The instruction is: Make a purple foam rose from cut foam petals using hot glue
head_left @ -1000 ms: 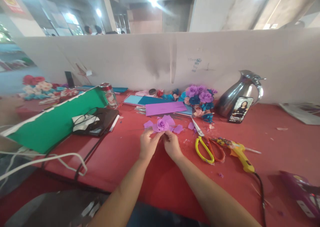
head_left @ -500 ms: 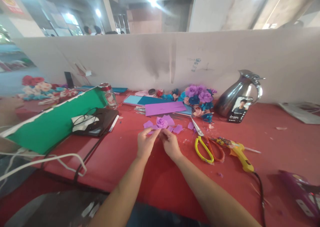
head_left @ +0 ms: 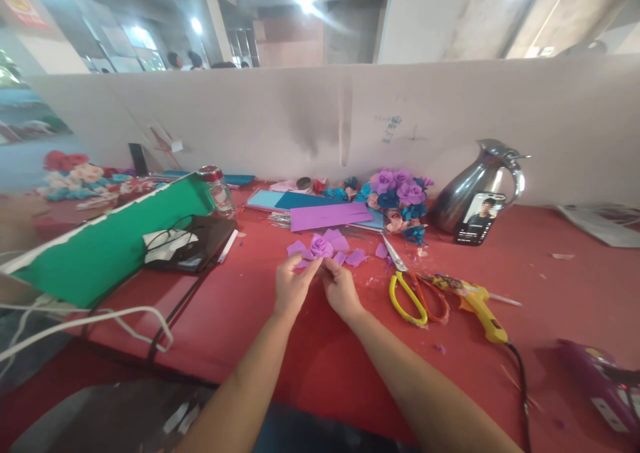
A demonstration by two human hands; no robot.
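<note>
Both hands are pinching with a narrow grip: the left hand (head_left: 291, 288) and right hand (head_left: 341, 290) are meeting fingertip to fingertip under the purple flower (head_left: 321, 245), holding it just above the red surface (head_left: 310, 346). Loose purple petals (head_left: 356, 258) are lying around the flower. Right of the flower, scissors (head_left: 407, 286) and a glue gun (head_left: 475, 303) are resting; behind it, a purple sheet (head_left: 330, 216) is lying.

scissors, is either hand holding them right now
No, the scissors lie on the red table, while the left hand and right hand pinch the purple flower.
</note>
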